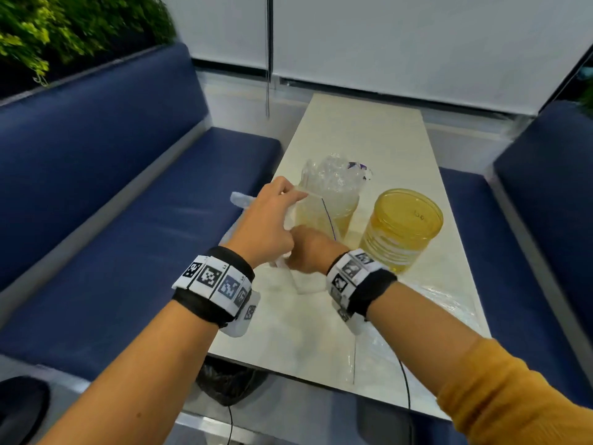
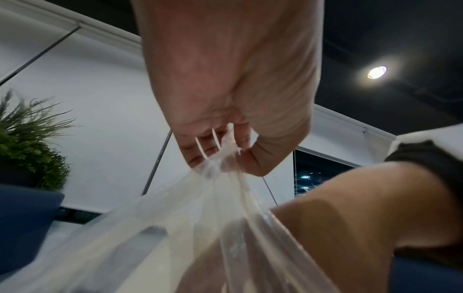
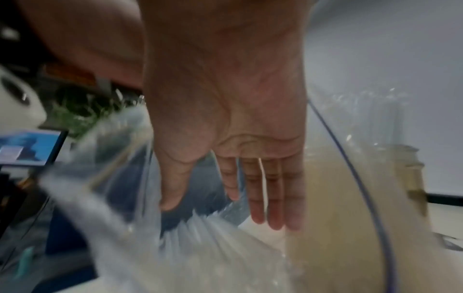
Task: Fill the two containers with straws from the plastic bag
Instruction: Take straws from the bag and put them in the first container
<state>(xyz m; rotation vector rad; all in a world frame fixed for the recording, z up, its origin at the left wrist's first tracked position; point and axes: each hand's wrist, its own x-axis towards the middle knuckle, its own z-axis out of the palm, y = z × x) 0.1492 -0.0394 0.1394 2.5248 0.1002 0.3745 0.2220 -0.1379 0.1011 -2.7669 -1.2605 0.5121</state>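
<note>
My left wrist view alone is showing my left hand (image 2: 225, 123) pinching the plastic bag (image 2: 200, 228), while my right hand (image 3: 240, 138) is reaching in flat-fingered beside two yellow containers (image 1: 402, 229), one holding wrapped straws (image 1: 330, 175).

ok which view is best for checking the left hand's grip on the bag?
Left wrist. The left hand fills the frame, fingers and thumb pinching gathered film of the plastic bag. Head view shows that hand from behind, contact hidden. Right wrist view shows only the right hand flat inside the bag.
</note>
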